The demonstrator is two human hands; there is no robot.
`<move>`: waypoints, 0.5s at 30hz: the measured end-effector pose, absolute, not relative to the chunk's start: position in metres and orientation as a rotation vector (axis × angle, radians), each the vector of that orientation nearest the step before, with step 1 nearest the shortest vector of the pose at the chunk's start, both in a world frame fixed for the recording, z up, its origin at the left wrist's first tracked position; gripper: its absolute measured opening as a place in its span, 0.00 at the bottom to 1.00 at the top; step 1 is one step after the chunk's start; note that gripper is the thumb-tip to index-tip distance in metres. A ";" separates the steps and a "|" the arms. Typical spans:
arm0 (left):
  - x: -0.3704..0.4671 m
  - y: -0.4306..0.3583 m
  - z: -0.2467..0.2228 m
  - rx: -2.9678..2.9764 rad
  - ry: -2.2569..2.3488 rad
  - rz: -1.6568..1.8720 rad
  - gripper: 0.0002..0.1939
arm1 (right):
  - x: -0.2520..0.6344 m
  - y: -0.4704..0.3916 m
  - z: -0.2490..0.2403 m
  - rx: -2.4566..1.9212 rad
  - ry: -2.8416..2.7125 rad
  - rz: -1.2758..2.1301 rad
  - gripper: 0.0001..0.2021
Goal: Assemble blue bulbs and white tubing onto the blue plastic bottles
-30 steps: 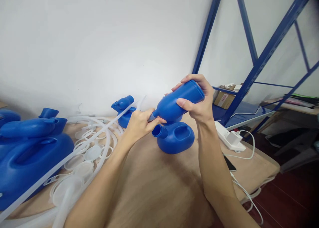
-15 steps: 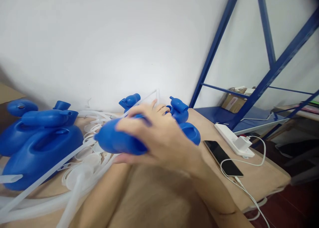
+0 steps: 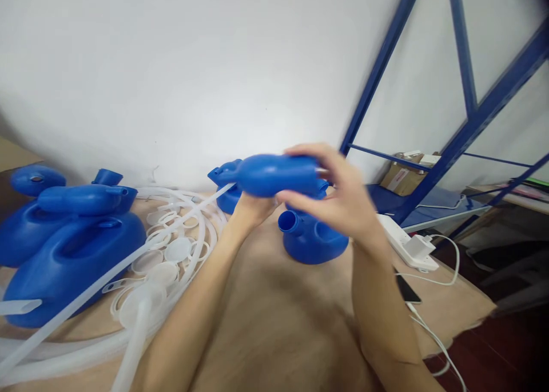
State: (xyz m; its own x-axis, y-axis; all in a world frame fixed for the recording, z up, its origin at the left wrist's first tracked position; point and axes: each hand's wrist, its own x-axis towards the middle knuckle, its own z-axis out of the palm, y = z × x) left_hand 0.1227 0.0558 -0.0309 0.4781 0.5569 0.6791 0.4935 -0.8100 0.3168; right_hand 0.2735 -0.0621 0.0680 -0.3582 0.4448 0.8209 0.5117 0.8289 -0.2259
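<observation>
Table with a blue sleeve held above

On the table [image 3: 278, 318], a blue bottle [image 3: 315, 249] stands under the blue sleeve [image 3: 274, 175], which is held in mid-air. The right hand [image 3: 345, 203] has its fingers gripping the wide end; the left hand [image 3: 255, 209] is partly hidden below — its grip I cannot tell. A pale tube [image 3: 214, 198] reaches the narrow end. Best, probably, to steady both and keep them aligned — no kinking.

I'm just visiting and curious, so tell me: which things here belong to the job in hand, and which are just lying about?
Likely part of the work:
blue bottle-shaped piece, gripped by the right hand
nearest blue jug
pale tubes
pale round caps

Probably just lying about:
phone
power strip
cardboard box by the blue rack
</observation>
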 end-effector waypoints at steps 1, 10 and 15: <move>0.119 0.057 -0.032 2.656 0.908 1.285 0.12 | 0.295 -0.065 0.073 -0.751 -1.918 -0.079 0.25; 0.133 0.043 -0.034 2.770 0.652 1.271 0.14 | 0.417 -0.100 0.007 -1.621 -1.401 -0.260 0.27; 0.150 0.021 -0.028 2.721 0.673 0.987 0.18 | 0.411 -0.097 -0.046 -1.716 -1.178 -0.092 0.30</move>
State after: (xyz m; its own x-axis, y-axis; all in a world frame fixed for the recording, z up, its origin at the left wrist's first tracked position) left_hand 0.1503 0.0213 -0.0281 0.6792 0.4675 0.5657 0.3554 -0.8840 0.3039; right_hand 0.4107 -0.0967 -0.0458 0.5208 0.6556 0.5468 0.7325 -0.0141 -0.6806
